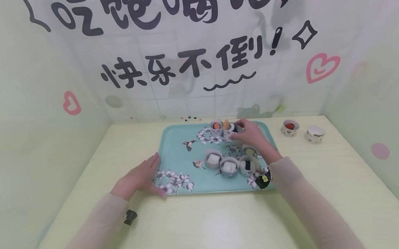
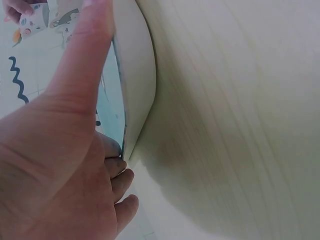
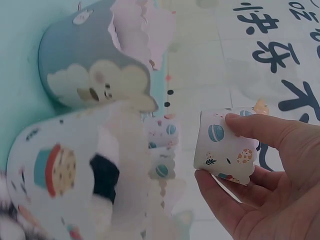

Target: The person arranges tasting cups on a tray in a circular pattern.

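Note:
My right hand (image 1: 251, 134) grips a small printed paper cup (image 3: 225, 145) between thumb and fingers at the back of the blue tray (image 1: 178, 140). An orange-topped sushi piece (image 1: 226, 125) and a white one with a dark wrap show in that cup. Right beside it stands another cup (image 1: 216, 128) with orange filling. Along the tray's left edge lies my left hand (image 1: 140, 176), fingers extended, thumb at the front corner. Nearer the front are cups with white pieces (image 1: 213, 158) (image 1: 229, 167) and one with a dark-banded piece (image 1: 248, 165).
A cup (image 1: 250, 151) with a pale round piece sits partly behind my right forearm. A dark piece with a yellow centre (image 1: 263, 180) is at the tray's front right. On the table to the right stand a red-filled cup (image 1: 290, 127) and a pale cup (image 1: 315, 134).

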Demonstrator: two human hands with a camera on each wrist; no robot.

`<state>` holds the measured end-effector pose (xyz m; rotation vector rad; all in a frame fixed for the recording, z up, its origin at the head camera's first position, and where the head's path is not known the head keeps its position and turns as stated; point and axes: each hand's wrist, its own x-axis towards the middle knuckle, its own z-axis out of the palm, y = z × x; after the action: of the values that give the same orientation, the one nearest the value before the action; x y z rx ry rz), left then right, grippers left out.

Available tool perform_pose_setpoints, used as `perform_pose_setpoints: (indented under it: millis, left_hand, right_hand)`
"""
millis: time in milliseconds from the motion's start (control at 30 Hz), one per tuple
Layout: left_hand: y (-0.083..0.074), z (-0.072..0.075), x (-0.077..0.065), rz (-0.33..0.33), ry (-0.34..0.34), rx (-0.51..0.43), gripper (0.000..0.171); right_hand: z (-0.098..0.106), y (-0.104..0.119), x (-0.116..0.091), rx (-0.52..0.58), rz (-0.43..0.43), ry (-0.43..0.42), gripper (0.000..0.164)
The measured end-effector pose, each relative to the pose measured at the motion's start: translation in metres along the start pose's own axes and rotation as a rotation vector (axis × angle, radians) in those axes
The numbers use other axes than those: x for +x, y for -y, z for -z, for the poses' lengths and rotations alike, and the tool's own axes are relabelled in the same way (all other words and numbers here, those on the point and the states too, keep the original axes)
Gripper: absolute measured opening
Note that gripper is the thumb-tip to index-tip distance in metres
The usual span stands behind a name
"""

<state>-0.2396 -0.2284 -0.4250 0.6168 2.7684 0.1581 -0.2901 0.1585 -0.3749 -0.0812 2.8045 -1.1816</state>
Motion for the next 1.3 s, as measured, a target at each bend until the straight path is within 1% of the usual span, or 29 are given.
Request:
perform_pose_setpoints:
  millis: [100,267,500,667,700,733,867,933,1100,1300]
  left_hand:
    - [-0.002,0.0,-0.001,0.002,-0.001,-0.004,0.148]
    - [-0.001,-0.002,0.0,0.003,0.001,-0.006,0.148]
    - [0.001,-0.005,0.002,-0.015,-0.018,-0.02,0.15]
    - [0.001,-0.005,0.002,-0.012,-0.018,-0.022,0.15]
    - [0.001,-0.005,0.002,-0.012,-0.017,-0.023,0.15]
    - [0.0,-0.005,0.001,-0.01,-0.015,-0.022,0.15]
    - [0.0,-0.004,0.001,-0.004,-0.012,-0.028,0.15]
    - [-0.001,-0.004,0.001,-0.004,-0.01,-0.03,0.15]
    - [-0.001,-0.003,0.001,-0.01,-0.013,-0.024,0.149]
    - [-0.002,-0.002,0.0,-0.02,-0.009,-0.032,0.148]
  right_hand:
    - [-0.008,0.005,0.002,0.003,0.005,0.015,0.062]
    - [-0.019,0.012,0.008,-0.026,0.017,0.032,0.063]
    - [-0.033,0.019,0.015,-0.039,0.028,0.058,0.064]
    - [-0.045,0.026,0.019,-0.034,0.02,0.074,0.077]
    - [-0.047,0.027,0.02,-0.037,0.019,0.075,0.078]
    - [-0.05,0.028,0.02,-0.043,0.018,0.074,0.078]
    - [-0.058,0.031,0.023,-0.058,0.026,0.08,0.061]
    - [-0.062,0.032,0.025,-0.054,0.029,0.086,0.057]
    - [-0.071,0.035,0.029,-0.05,0.024,0.097,0.059]
    - [-0.075,0.04,0.03,-0.109,0.025,0.141,0.055]
